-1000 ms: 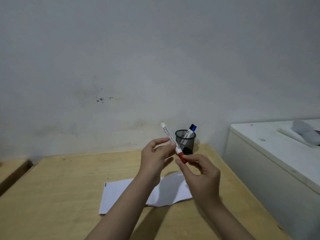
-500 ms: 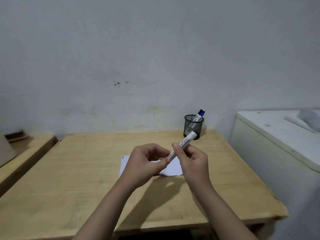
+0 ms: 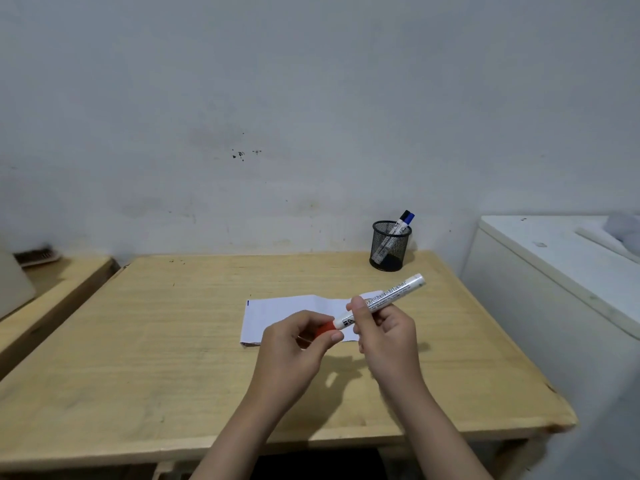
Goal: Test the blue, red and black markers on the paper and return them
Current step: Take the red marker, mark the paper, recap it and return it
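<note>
Right hand (image 3: 388, 327) grips the white-barrelled red marker (image 3: 377, 301) mid-barrel; left hand (image 3: 294, 344) pinches its red cap (image 3: 325, 330), likely to uncap it. It's held over the white paper sheet (image 3: 277, 315) on the wooden desk (image 3: 173, 341). The blue-capped marker (image 3: 403, 221) sits in the black mesh cup (image 3: 389, 247). Versus 0.5 s ago: the cap is now visible.

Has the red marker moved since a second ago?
Yes. The red marker was held up level with the mesh pen cup; now it sits lower, over the paper.
</note>
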Demonstrator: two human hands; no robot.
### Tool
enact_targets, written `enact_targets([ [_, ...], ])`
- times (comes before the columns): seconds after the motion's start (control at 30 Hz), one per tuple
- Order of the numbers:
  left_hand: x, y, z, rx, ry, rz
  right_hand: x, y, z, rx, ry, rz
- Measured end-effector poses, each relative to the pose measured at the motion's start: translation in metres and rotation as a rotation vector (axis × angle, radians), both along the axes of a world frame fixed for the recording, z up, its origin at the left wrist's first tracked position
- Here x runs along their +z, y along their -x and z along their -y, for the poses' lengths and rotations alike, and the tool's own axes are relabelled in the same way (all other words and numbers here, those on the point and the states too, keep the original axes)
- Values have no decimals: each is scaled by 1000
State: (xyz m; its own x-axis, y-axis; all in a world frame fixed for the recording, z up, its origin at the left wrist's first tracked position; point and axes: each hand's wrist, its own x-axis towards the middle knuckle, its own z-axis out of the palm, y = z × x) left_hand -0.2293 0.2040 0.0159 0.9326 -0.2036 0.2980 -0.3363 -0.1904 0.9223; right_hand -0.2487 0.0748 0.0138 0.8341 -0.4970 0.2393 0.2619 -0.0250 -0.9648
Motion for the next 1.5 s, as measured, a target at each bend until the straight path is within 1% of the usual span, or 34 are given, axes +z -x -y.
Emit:
enact_targets([
  [0.13, 3, -5, -2, -75, 88, -69, 3, -4, 0, 5, -1, 17],
  [0.2, 4, -9, -6, -97, 148, -117, 6, -5, 2, -11, -52, 49],
  [0.27, 3, -16, -14, -61, 206, -169, 12, -9, 13, -60, -150, 76],
  [0.33, 4, -28, -27, -4, 195, -173, 18, -13, 25, -92, -199, 83],
  [0.43, 9, -59, -45, 70, 83, -134, 16, -16, 31, -93, -187, 74],
  [0.6, 12, -135, -59, 235, -303, -113, 0, -22, 23, -59, -129, 29],
  [0.7, 4, -172, -59, 251, -457, -134, -8, -27, 24, -46, -87, 3],
  [0.93, -29, -220, -62, 205, -622, -198, -12, -52, 31, -46, -26, -19],
  [1.0, -32, -223, -65, 197, -601, -211, -8, -62, 29, -39, -19, -19],
  [1.1, -36, -224, -71, 189, -450, -294, 2, -79, 20, 38, 13, 5],
  [1.2, -36, -215, -81, 186, -369, -334, 11, -98, 3, 136, 39, 27],
  [1.33, -39, -193, -100, 139, -336, -283, 11, -136, -23, 272, 22, -18],
  [1.43, -43, -177, -107, 96, -373, -290, -1, -166, -46, 346, -34, -116],
  [1.5, -45, -173, -109, 66, -416, -261, -12, -181, -60, 384, -52, -160],
])
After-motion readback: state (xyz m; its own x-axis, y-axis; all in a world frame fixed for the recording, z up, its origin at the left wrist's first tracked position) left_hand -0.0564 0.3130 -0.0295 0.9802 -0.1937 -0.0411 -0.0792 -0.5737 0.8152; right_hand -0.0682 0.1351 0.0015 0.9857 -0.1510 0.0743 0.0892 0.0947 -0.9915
